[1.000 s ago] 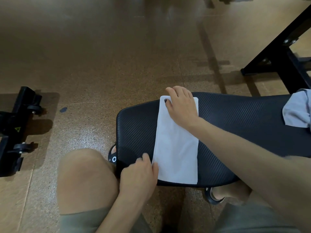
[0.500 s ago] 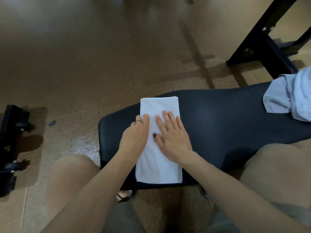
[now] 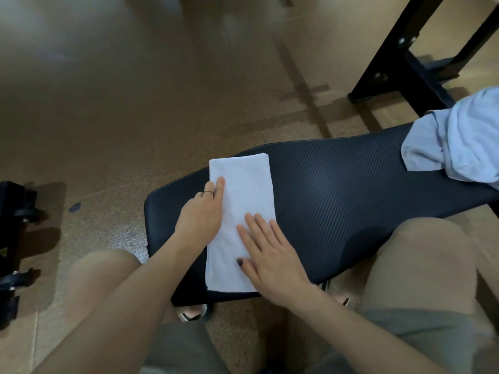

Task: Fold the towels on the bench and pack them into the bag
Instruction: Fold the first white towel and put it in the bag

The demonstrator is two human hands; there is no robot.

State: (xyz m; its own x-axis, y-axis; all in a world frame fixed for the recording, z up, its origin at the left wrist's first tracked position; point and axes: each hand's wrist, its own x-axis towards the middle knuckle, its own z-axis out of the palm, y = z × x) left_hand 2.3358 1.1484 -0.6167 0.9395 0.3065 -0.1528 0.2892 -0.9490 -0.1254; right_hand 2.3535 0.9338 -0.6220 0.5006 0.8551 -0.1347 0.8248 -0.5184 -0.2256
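Fingers (image 3: 259,225) of the right hand (image 3: 272,257): straight, slightly spread, laid flat on the white towel (image 3: 243,190), thumb with dark-painted nail extended toward 9 o'clock. Fingers (image 3: 218,187) of the left hand (image 3: 201,217): held close together, resting along the towel's left edge, one ring visible; curl of the outer fingers cannot be told.

Head view, single view available.

Count of hands: two, both on the towel; left at 9 o'clock of the towel's middle, right at 5 o'clock of it, the two not touching.

Count of white towels: one, folded into a long narrow strip, lying across the near end of the black bench (image 3: 337,201); long axis running from 12 to 6 o'clock, far end reaching the bench's far rim, near end reaching the near rim.

Count of other cloths: one, a crumpled light blue cloth (image 3: 453,147), unfolded, at 2 o'clock of the towel, well apart from it, at the right end of the bench and cut by the frame edge.

Count of benches: one, ribbed black padding.

Count of knees: two, bare, one on each side of the bench end, grey shorts below.

Black metal frame (image 3: 405,66) on the floor at 1 o'clock. Black wheeled equipment (image 3: 10,238) at 9 o'clock, at the frame edge. Brown speckled floor (image 3: 135,103) around.
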